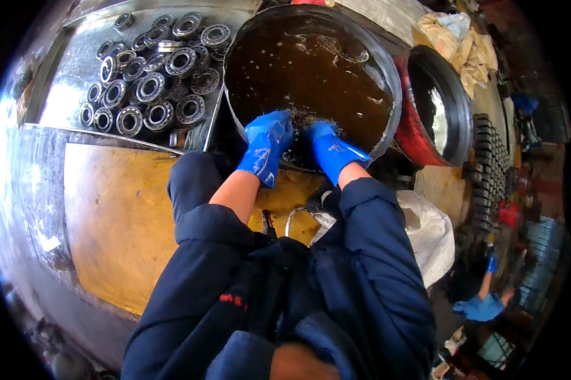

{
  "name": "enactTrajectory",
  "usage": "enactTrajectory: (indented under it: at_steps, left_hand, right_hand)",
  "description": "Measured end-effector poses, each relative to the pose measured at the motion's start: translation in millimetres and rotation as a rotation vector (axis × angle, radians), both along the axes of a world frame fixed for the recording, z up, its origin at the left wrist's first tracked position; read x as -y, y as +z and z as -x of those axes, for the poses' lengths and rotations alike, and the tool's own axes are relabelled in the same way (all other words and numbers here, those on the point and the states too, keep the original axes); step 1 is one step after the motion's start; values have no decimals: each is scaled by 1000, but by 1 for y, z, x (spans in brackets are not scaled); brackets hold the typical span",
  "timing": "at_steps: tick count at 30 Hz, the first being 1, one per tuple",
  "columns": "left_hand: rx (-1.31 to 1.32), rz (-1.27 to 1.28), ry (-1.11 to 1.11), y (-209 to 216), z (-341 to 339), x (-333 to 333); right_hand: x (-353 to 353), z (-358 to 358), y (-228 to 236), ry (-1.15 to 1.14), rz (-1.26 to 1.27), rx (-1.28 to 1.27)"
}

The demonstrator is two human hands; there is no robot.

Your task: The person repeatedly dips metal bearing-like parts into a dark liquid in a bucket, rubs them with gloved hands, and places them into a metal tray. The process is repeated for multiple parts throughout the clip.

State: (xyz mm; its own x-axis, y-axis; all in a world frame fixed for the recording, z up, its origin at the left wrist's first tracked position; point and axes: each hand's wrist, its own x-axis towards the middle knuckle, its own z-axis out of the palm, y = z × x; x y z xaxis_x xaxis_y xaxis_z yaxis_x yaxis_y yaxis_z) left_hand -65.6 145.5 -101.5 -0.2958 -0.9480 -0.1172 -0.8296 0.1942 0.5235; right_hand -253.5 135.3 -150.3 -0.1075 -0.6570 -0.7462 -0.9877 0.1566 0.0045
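Both my hands wear blue rubber gloves and reach over the near rim of a wide round tub (393,120) filled with dark brown liquid (298,69). My left hand (271,132) is curled closed above the liquid by the near edge, knuckles up; whatever its fingers hold is hidden beneath it. Close beside it, my right hand (326,136) points down into the liquid, and its fingers are out of sight. Wet specks and stringy bits show between the two gloves. Pale foam and debris float toward the far side of the tub.
Many steel roller bearings (151,87) lie heaped on a metal tray (63,82) to the left. A red drum (418,120) stands right of the tub, with stacked dark metal parts (488,171) beyond. A yellow board (120,215) and a white sack (431,234) lie nearby. Another person (482,307) works at lower right.
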Motion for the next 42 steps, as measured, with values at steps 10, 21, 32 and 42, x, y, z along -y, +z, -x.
enactTrajectory:
  at_steps: [10, 21, 32, 42]
  left_hand:
    - [35, -70, 17, 6, -11, 3]
    - [55, -91, -34, 4, -2, 4]
    - [-23, 7, 34, -3, -6, -2]
    - [47, -74, -24, 12, 12, 1]
  right_hand:
    - [-22, 0, -16, -168, 326, 194]
    - [-34, 31, -37, -415, 361, 450]
    - [-14, 14, -32, -163, 222, 109]
    - [6, 6, -8, -105, 121, -39]
